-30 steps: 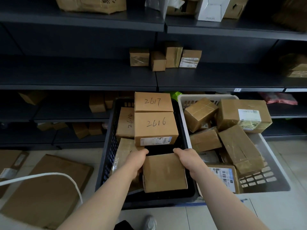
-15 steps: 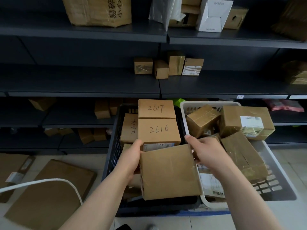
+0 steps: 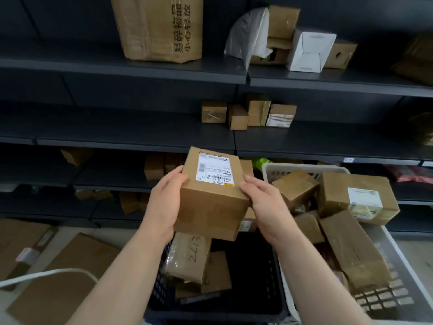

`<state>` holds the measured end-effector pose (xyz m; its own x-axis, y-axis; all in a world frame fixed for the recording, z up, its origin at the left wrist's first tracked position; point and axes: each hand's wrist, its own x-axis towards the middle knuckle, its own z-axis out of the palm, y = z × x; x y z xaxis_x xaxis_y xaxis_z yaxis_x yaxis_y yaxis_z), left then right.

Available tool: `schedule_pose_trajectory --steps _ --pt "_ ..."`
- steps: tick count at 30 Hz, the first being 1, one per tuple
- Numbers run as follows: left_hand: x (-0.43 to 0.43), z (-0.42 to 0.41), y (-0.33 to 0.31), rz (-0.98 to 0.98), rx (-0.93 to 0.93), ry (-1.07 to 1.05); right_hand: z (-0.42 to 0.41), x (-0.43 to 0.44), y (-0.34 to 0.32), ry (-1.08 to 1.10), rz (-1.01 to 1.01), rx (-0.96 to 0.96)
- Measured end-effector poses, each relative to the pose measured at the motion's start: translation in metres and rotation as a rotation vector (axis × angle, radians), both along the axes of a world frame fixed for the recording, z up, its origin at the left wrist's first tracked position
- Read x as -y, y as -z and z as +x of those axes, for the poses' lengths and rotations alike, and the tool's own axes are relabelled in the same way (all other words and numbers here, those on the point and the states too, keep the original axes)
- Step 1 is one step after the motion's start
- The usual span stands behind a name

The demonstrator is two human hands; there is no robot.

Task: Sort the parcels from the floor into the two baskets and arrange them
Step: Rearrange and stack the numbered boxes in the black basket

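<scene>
- Both hands are up holding one brown cardboard box (image 3: 210,202) in the air, above the far half of the black basket (image 3: 160,287). It isn't touching anything else.
- The box is tipped, with its top face towards the camera. A white shipping label (image 3: 214,170) with a barcode sits on that face.
- Left hand (image 3: 164,202) grips the box's left side, fingers close together and curled round the edge.
- Right hand (image 3: 264,207) is on the right side, fingers together, with the tips pressing on the top edge near the label. Can't tell where that thumb is.
- Under the box, the black basket has a taped parcel marked 2613 (image 3: 189,256) leaning on its left wall, plus some flatter bits below it.
- The white basket (image 3: 384,299) sits just right of the black one and is piled with brown parcels at all angles, including a big one with a label (image 3: 351,195) at the far end.
- Dark shelves (image 3: 117,137) run behind everything. Four small boxes (image 3: 246,112) are huddled on the middle one.
- The top shelf has a tall carton with Chinese print (image 3: 159,26) and a white box (image 3: 309,50).
- Flat cardboard (image 3: 58,289) lies on the floor to the left, with a white cord (image 3: 58,271) looping over it.
</scene>
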<state>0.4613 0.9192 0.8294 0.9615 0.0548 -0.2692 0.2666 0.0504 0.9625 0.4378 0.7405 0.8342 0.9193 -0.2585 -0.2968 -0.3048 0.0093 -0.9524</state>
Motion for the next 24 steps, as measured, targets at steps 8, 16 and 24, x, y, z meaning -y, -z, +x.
schedule_pose_trajectory --steps 8,16,24 --pt "-0.034 0.029 0.024 0.249 0.140 -0.138 0.040 -0.040 0.057 -0.043 0.259 -0.081" --pt "-0.045 0.053 0.066 0.254 0.126 -0.162 0.039 -0.015 0.114 0.403 0.443 -0.534" --pt "-0.054 0.064 0.084 0.291 0.100 -0.098 0.051 -0.012 0.147 0.547 0.733 -0.500"
